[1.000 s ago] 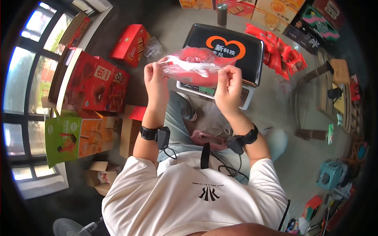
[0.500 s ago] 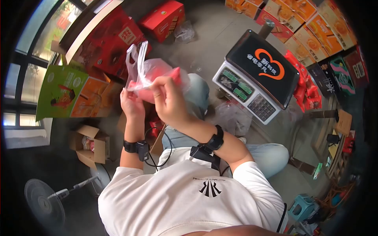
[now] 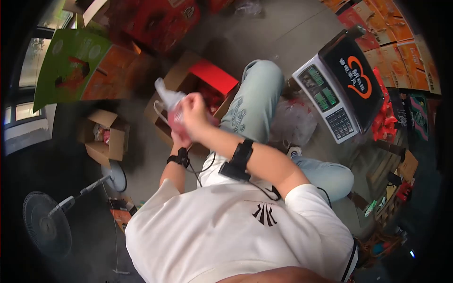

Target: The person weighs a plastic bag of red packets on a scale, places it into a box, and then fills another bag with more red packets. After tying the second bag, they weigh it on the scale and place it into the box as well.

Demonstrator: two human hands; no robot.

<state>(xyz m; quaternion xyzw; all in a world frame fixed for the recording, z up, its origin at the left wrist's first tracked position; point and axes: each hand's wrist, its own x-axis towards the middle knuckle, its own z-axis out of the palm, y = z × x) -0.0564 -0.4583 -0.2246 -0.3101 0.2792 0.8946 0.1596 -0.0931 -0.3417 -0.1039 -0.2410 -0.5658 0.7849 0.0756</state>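
Note:
A clear plastic bag (image 3: 169, 96) with pink-red contents is gathered between my two hands, its twisted top sticking up and to the left. My right hand (image 3: 195, 115) is closed on the bag, fingers pinched around its neck. Below it, my left hand (image 3: 180, 137) grips the bag's lower part; its fingers are partly hidden and blurred. Just beyond both hands stands an open cardboard box (image 3: 186, 66) with a red flap and red packets inside.
To the right is a digital scale (image 3: 347, 89), with a crumpled clear plastic bag (image 3: 295, 120) beside it. A small open carton (image 3: 115, 141) and a standing fan (image 3: 47, 221) are on the left. Green and red cartons stand behind; orange boxes (image 3: 391, 42) are stacked far right.
Both hands have moved down and nearer my body with the bag. The bag's loose handles are now bunched into a twisted top. The view has shifted, bringing the open box into sight.

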